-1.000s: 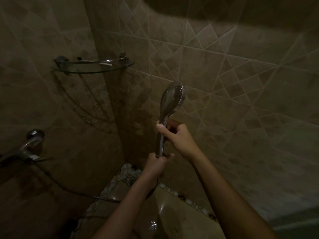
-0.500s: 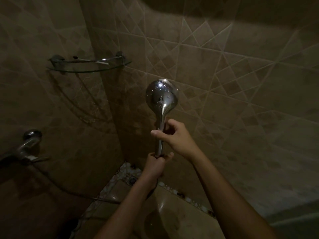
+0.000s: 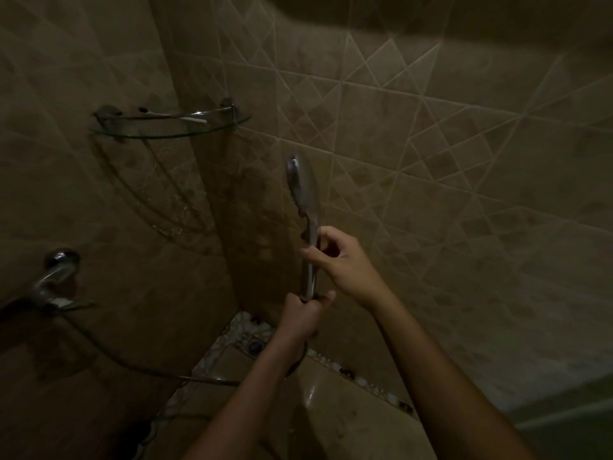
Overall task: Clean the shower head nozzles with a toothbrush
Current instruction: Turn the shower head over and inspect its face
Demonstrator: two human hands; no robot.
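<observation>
Head view: left hand (image 3: 303,315) and right hand (image 3: 341,262) are gripping, fingers curled, the handle of the chrome round shower head (image 3: 302,184) at centre. Likely positioning it; the next move calls for fetching the white toothbrush-like stick (image 3: 175,115) at ten o'clock.

A toothbrush (image 3: 180,116) lies on the glass corner shelf (image 3: 166,137).

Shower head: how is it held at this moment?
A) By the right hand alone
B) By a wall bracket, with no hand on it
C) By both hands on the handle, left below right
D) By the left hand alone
C: the left hand grips the bottom of the handle of the shower head, and the right hand curls round the handle just above it.
</observation>
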